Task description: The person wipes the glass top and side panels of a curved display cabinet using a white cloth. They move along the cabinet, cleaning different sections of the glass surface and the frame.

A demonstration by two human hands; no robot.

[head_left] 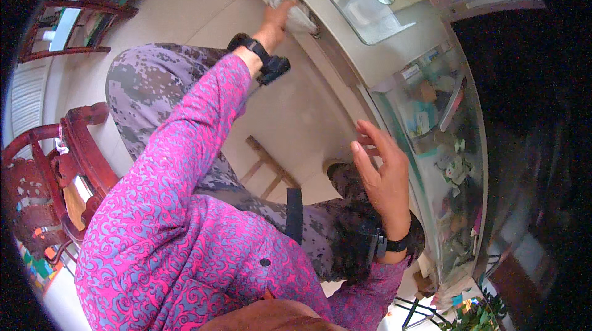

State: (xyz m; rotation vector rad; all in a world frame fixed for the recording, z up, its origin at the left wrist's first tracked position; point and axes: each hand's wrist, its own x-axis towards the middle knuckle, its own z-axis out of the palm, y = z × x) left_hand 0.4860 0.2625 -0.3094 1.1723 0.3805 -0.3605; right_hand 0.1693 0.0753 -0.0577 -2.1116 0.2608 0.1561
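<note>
My left hand (279, 18) reaches far forward, its fingers closed on a crumpled grey-white cloth (300, 20). The cloth lies against the lower ledge (333, 63) of a pale cabinet with glass panels. My right hand (387, 174) is raised beside the cabinet's glass front (425, 146), holding nothing. Its fingers are slightly bent and apart, with the thumb held away. Whether its fingertips touch the glass I cannot tell. Dark straps circle both wrists.
A carved red-brown wooden chair (83, 152) stands at the left, with wooden furniture (92, 13) at the far left. A small wooden frame (265, 164) is on the tiled floor (296, 109) by my legs. Green plant leaves (484, 315) show at the lower right.
</note>
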